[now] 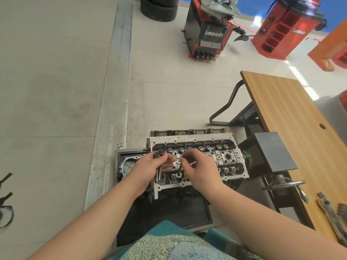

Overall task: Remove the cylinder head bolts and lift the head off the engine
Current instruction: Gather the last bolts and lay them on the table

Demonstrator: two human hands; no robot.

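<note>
Grey cast-aluminium cylinder head (199, 158) at 6 o'clock of frame centre, seated on engine block, mostly hidden beneath; long axis running 9-to-3 o'clock, slightly tilted clockwise, open top face up. Middle of head covered by both hands; valve springs and bolt holes visible only along far row and right end. Left end of engine partly masked by left wrist.

Left hand (148, 169) curled round a bundle of long dark steel head bolts (158, 166), flanged heads up toward 12, shanks down toward 6; exact count hard to make out, at least two heads showing. Right hand (199, 167) pinching one more dark steel bolt (179, 167) by its upper end, near-upright, tip at or in a hole in head; whether still threaded in, cannot tell. Thin shiny item by right fingers, blurred, not identifiable.

Engine resting on black flat tray (169, 211) on pale tiled floor (169, 94). Grey gasketed cover plate (127, 164) at 9 o'clock of head, half hidden by left hand. Black metal box (268, 152) at 3 o'clock. Wood-grain laminate desk (293, 117) at 3 o'clock, cut off by right edge; metal tools (332, 212) on its near end, cropped, blurred. Red-and-black tyre machines (210, 34) at 12 to 1 o'clock. Stacked black tyres (159, 10) cropped at top edge.
</note>
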